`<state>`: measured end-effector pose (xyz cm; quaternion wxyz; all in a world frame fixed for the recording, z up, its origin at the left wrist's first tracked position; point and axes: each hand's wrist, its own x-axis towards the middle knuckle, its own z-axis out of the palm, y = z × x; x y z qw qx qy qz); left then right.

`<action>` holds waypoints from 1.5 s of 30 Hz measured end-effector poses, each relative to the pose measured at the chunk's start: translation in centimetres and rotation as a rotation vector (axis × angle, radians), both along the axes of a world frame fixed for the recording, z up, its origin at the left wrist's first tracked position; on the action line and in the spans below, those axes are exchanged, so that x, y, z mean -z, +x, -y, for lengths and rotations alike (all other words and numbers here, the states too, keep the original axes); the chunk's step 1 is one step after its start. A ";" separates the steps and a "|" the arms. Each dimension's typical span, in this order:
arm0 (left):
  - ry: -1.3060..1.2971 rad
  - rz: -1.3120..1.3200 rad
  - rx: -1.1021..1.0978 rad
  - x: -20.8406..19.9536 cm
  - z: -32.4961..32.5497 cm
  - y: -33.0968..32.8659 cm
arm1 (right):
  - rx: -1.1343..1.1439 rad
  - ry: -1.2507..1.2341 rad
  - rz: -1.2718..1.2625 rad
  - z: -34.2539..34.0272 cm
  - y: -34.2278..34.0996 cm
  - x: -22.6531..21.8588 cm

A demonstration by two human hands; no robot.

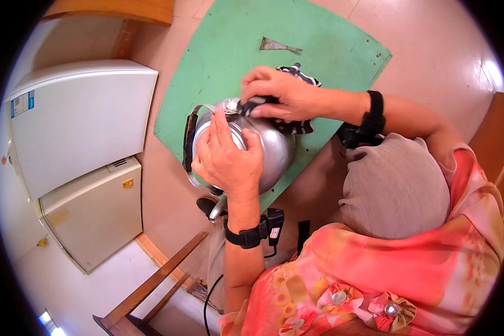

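Observation:
A silvery metal kettle (276, 150) rests tilted on the green table, its dark-gripped handle (190, 140) toward the left. The kettle's spout (218, 208) points back toward me. My left hand (229, 159) lies over the round rim at the kettle's top and grips it, the thumb apart from the fingers. Pinched in my right hand (283, 95) is a dark cloth (300, 127) with white marks, pressed against the kettle near the handle's base. Part of the cloth is hidden under that hand, and my left hand covers much of the kettle's opening.
A small fan-shaped tool (280, 45) with a thin handle lies toward the far side of the green table (218, 50). To the left stands a white refrigerator (84, 120). Wooden furniture legs (151, 283) are at lower left, and a dark cable (207, 302) hangs beside my left forearm.

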<state>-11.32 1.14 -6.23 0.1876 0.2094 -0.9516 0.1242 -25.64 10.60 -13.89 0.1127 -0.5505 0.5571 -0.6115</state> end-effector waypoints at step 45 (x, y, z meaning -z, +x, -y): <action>0.031 0.012 -0.010 0.1 0.3 -0.1 | 0.119 0.522 0.164 5.3 -3.0 2.1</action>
